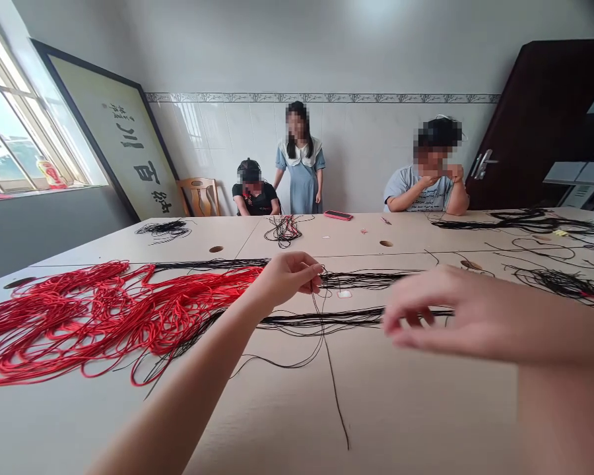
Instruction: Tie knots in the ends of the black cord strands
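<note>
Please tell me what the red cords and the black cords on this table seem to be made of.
The red cords look synthetic, maybe nylon: slight sheen, springy loops. The black cords seem thinner; their fibre is too small to tell. The table top looks like smooth pale laminate, with a faint shine.

Through this camera I count two hands of my own: one left hand [284, 280] and one right hand [440, 313]. Three other people share the room: one seated person [252, 188], one standing person [301, 175], and a second seated person [426, 178]. On the one table [400, 409] I count one red cord mass [79, 323], two long black cord bundles [361, 279] [327, 320], four black cord tangles [163, 228] [283, 231] [515, 221] [567, 284], and one phone [338, 215]. Around the room I count one window [20, 112], one framed calligraphy board [113, 138], one wooden chair [198, 196], and one door [534, 125].
</note>
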